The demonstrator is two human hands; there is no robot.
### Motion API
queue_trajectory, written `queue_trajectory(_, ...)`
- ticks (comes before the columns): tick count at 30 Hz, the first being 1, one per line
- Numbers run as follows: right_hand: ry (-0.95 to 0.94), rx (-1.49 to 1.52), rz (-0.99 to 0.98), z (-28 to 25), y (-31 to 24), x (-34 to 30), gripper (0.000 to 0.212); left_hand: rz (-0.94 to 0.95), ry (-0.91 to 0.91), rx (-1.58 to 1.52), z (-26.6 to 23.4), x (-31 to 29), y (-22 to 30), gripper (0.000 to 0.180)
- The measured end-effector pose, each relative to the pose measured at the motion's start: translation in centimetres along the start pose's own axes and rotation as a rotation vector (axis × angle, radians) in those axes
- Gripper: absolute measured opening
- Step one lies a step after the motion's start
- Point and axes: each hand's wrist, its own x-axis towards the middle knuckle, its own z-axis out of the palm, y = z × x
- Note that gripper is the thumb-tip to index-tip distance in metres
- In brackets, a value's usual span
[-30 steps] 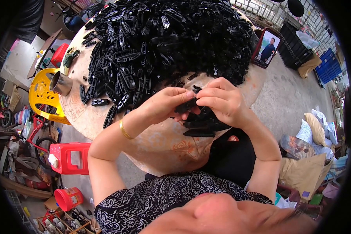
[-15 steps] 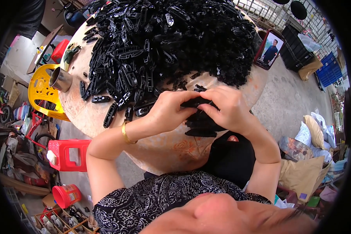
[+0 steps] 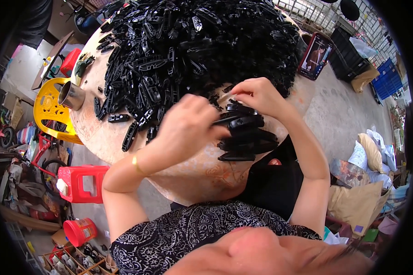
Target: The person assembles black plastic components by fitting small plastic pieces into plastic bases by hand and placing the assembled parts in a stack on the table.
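Note:
A short row of long black plastic pieces [image 3: 248,140] lies near the front edge of the round table [image 3: 101,137], between my hands. My left hand [image 3: 188,128], a gold bangle on its wrist, hovers at the left end of that row; motion smears its fingers, and whether it holds anything is unclear. At the far side of the row, my right hand [image 3: 261,95] has thumb and forefinger pinched together beside some tiny black parts [image 3: 215,100]. What sits in that pinch is too small to make out. Beyond both hands rises a big heap of black plastic pieces [image 3: 156,59].
A metal cup [image 3: 71,95] stands on the table's left side, by a yellow chair [image 3: 46,107]. At the right edge a phone [image 3: 315,56] is propped up with a video playing. A red stool [image 3: 82,184] and a red bucket [image 3: 80,231] are on the floor to the left.
My hands have come apart from the black piece they held together. The left has drawn back leftward; the right has moved up toward the tiny parts. The row is now more exposed.

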Motion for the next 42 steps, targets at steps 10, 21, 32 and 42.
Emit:
queue_trajectory(10,-0.212,-0.381,-0.021,0.6,-0.4,0.8,0.017,-0.458,0.1,0.42,-0.7,-5.5,-4.2,0.023)
queue_trajectory(21,0.135,0.642,0.317,-1.3,-4.7,-2.0,0.011,-0.416,0.057,-0.354,-0.6,-0.1,-1.7,0.023)
queue_trajectory(32,0.321,0.24,-0.04,-0.6,-5.7,-3.6,0.016,-0.722,-0.176,-1.278,3.2,1.8,-0.8,0.028)
queue_trajectory(42,0.349,0.051,-0.246,0.4,-5.4,-3.0,0.014,-0.727,-0.173,-1.356,3.2,1.2,-1.5,0.03)
